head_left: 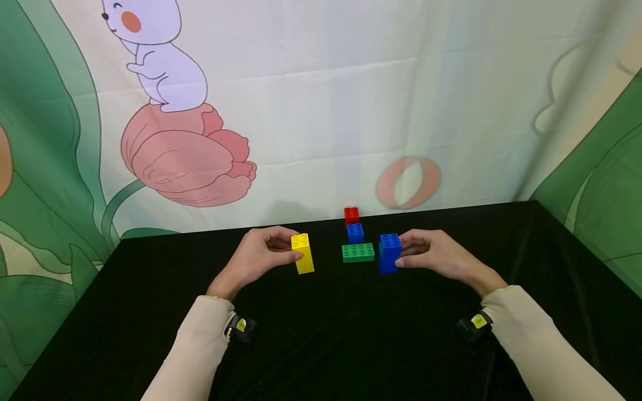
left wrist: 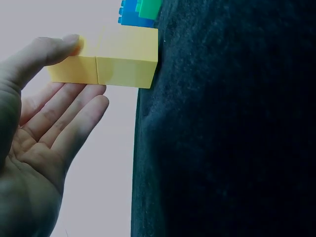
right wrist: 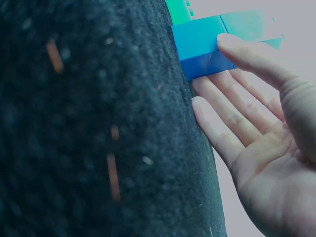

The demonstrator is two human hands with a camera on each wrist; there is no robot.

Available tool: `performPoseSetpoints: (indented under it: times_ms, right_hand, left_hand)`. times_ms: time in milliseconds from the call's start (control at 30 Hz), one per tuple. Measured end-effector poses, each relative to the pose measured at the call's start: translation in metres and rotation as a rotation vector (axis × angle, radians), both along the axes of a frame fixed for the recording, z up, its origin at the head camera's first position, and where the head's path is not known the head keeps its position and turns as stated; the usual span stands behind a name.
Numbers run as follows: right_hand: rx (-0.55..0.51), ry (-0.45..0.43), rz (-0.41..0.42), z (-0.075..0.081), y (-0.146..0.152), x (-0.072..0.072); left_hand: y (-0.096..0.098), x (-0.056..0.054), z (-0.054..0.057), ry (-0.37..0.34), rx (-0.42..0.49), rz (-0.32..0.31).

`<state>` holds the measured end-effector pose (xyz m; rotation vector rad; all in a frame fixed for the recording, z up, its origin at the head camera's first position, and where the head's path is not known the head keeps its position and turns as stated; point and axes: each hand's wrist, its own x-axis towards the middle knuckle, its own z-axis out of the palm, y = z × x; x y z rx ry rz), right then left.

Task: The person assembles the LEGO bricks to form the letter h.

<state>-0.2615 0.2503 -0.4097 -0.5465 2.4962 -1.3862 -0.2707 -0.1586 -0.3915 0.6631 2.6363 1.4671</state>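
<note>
My left hand (head_left: 257, 255) pinches an upright stack of two yellow building bricks (head_left: 303, 256) between thumb and fingers. A seam between the two yellow bricks (left wrist: 126, 54) shows in the left wrist view. On the other side, my right hand (head_left: 441, 255) holds a stack of two blue building bricks (head_left: 389, 255), its thumb on the near face. Between the stacks lies a wide green brick (head_left: 358, 253) with its studs up. Behind that stand a small blue brick (head_left: 355, 233) and, farther back, a red brick (head_left: 351, 215) partly hidden by it.
Black cloth covers the table (head_left: 351, 334). A pale curtain (head_left: 311, 139) printed with an animal and a flower hangs along the table's back edge, close behind the red brick. Dark wrist cameras (head_left: 242, 327) are strapped over the light sleeves.
</note>
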Motion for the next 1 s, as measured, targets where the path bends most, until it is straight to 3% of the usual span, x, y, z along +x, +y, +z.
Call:
performPoseSetpoints:
  times_ms: [433, 1000]
  right_hand:
    - [-0.005, 0.000, -0.002, -0.001, -0.001, 0.000]
    - [-0.025, -0.012, -0.001, -0.003, 0.000, 0.000]
  left_hand:
    - [0.013, 0.005, 0.005, 0.034, 0.013, -0.012]
    - [0.060, 0.008, 0.006, 0.036, 0.040, -0.045]
